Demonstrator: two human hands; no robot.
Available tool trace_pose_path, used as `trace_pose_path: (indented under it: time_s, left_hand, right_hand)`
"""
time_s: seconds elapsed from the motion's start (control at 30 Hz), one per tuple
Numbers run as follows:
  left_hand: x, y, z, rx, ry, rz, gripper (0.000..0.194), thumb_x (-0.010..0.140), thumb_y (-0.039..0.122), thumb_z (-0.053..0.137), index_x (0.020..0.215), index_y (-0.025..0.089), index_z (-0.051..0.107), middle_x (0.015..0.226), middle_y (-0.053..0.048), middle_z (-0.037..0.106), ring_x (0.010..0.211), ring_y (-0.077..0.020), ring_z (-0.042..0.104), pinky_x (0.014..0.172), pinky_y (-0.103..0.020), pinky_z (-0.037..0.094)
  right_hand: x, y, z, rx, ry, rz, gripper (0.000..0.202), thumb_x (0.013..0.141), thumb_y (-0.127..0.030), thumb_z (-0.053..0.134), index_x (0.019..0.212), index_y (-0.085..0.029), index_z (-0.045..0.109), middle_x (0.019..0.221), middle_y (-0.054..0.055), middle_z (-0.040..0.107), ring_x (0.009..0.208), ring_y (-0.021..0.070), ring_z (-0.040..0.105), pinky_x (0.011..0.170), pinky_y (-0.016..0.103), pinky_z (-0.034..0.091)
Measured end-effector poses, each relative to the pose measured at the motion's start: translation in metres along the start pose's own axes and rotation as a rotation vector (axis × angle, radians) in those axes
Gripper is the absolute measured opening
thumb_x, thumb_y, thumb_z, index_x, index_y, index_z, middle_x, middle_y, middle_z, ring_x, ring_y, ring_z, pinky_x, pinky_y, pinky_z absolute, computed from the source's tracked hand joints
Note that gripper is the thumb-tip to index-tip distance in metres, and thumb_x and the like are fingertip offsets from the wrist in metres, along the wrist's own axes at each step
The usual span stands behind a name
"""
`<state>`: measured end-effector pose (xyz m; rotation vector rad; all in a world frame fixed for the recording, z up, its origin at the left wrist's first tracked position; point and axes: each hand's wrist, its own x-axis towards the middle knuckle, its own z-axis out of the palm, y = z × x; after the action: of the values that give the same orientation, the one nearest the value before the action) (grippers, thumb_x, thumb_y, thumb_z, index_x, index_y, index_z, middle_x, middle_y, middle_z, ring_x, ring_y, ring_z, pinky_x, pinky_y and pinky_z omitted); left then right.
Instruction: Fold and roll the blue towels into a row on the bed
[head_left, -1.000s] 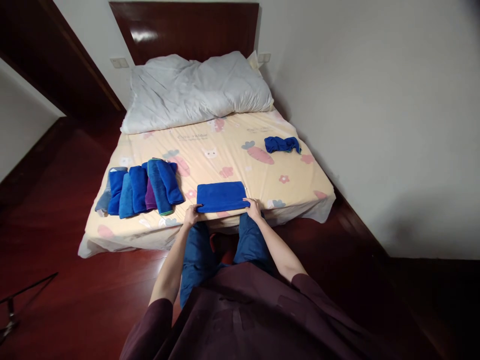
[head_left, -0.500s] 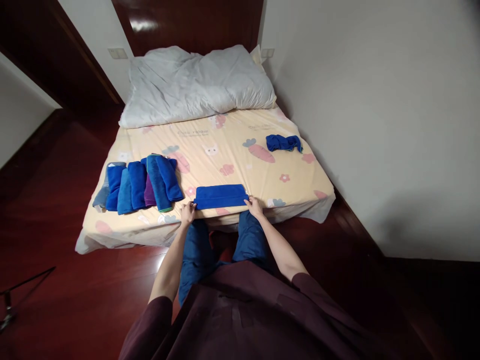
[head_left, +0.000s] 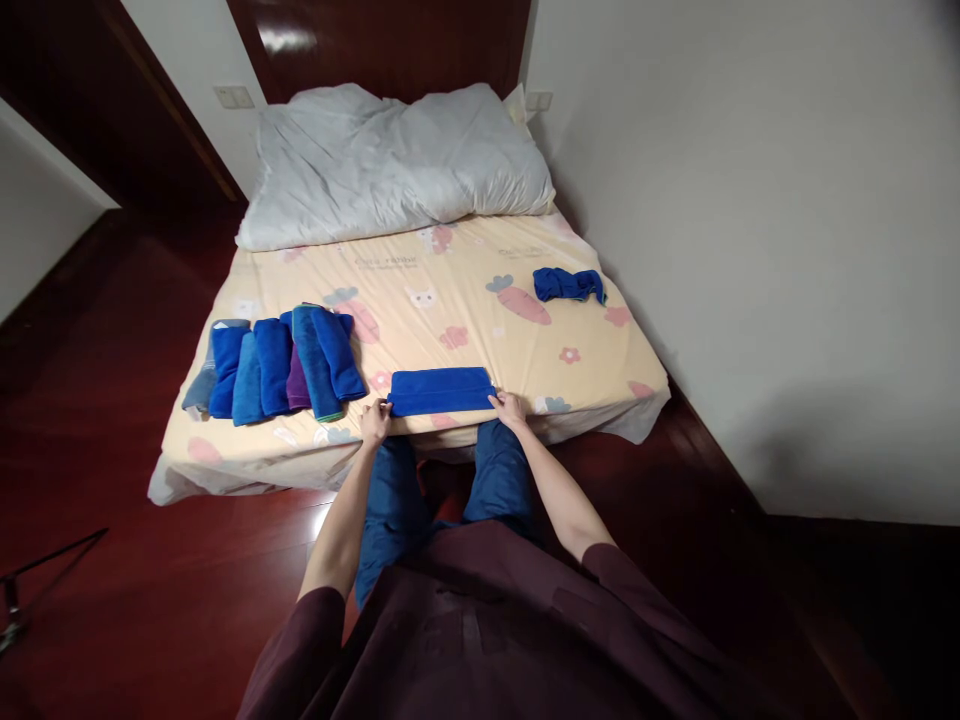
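A blue towel point(head_left: 440, 391), folded into a long flat strip, lies on the bed close to its front edge. My left hand point(head_left: 375, 422) pinches the strip's near left corner. At the opposite end, the near right corner is between the fingers of my right hand point(head_left: 510, 410). To the left of my left hand lies a row of rolled towels point(head_left: 274, 368) in blue, purple and grey, side by side and partly overlapping. Farther off to the right is a crumpled blue towel point(head_left: 568, 285) with a green edge.
The bed has a pale yellow sheet point(head_left: 450, 270) printed with carrots and rabbits. A grey-white quilt point(head_left: 397, 165) is heaped by the dark headboard point(head_left: 390, 45). A white wall point(head_left: 750, 220) runs along the right side. A thin black stand point(head_left: 56, 555) is on the red floor at lower left.
Both hands stay at the near corners of the folded blue towel, which looks the same. The whole view has shifted very slightly.
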<state>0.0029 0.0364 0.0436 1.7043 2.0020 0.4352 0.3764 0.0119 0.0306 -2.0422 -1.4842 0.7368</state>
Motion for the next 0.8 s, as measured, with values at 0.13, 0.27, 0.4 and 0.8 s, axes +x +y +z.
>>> trace_pose_path:
  time_s: [0.13, 0.27, 0.4, 0.8]
  left_hand:
    - [-0.001, 0.002, -0.002, -0.018, 0.011, -0.005, 0.028, 0.099, 0.036, 0.048, 0.114, 0.02, 0.064, 0.11, -0.014, 0.076, 0.124, -0.0344, 0.058, 0.104, -0.05, 0.044]
    - [-0.004, 0.002, -0.005, -0.035, 0.04, 0.001, 0.028, 0.098, 0.037, 0.051, 0.118, 0.02, 0.061, 0.106, -0.013, 0.076, 0.119, -0.0327, 0.061, 0.101, -0.048, 0.047]
    - [-0.007, -0.001, -0.016, -0.02, 0.13, 0.057, 0.04, 0.1, 0.036, 0.046, 0.131, 0.015, 0.056, 0.124, -0.018, 0.07, 0.124, -0.0335, 0.058, 0.107, -0.05, 0.043]
    - [-0.01, 0.008, 0.008, 0.321, -0.092, 0.627, 0.064, 0.089, 0.015, 0.045, 0.152, 0.011, 0.047, 0.162, -0.014, 0.04, 0.152, -0.0294, 0.036, 0.125, -0.048, 0.028]
  right_hand:
    - [0.008, 0.0, 0.0, -0.001, -0.025, 0.04, 0.031, 0.088, -0.041, 0.064, 0.063, -0.023, 0.06, 0.07, 0.001, 0.073, 0.075, 0.0206, 0.071, 0.07, 0.025, 0.052]
    - [0.009, 0.002, -0.001, 0.021, 0.024, 0.069, 0.022, 0.085, -0.039, 0.068, 0.071, -0.022, 0.067, 0.076, 0.003, 0.076, 0.078, 0.0229, 0.074, 0.072, 0.029, 0.055]
    - [0.004, 0.006, -0.013, 0.043, 0.164, 0.074, 0.028, 0.091, -0.037, 0.058, 0.106, -0.018, 0.071, 0.108, 0.013, 0.077, 0.098, 0.0263, 0.073, 0.088, 0.036, 0.057]
    - [-0.013, -0.025, -0.015, -0.339, -0.114, -0.541, 0.053, 0.089, -0.018, 0.06, 0.142, -0.017, 0.059, 0.155, 0.01, 0.052, 0.144, 0.0283, 0.045, 0.117, 0.047, 0.038]
